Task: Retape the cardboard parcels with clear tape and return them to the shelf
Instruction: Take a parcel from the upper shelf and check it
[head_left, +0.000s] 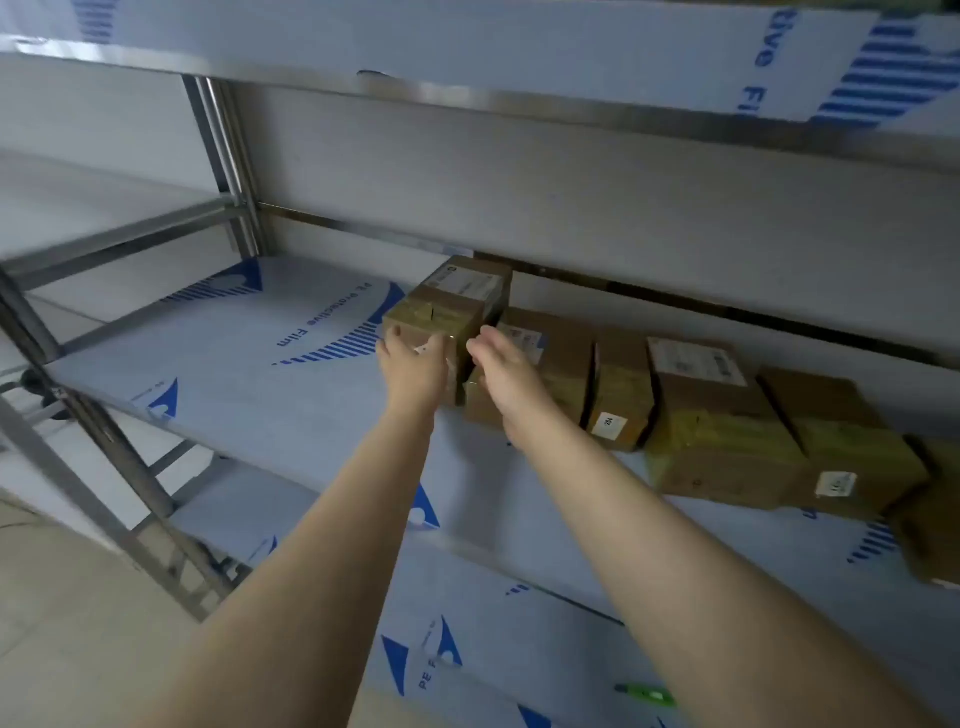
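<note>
A small cardboard parcel (457, 299) with a white label on top stands at the left end of a row of parcels on the middle shelf (249, 384). My left hand (413, 366) lies with straight fingers against its near face. My right hand (501, 371) reaches to its right front corner, fingers extended, over a flatter parcel (556, 353). Neither hand curls round the box. More taped parcels, one tagged 204 (621, 395) and a large one (727, 431), lie to the right.
The steel rack's upper shelf (467, 57) overhangs close above. A lower shelf (519, 639) carries a green object (647, 693) near the bottom edge. Upright posts (228, 156) stand at the left. The shelf surface left of the parcels is bare protective film.
</note>
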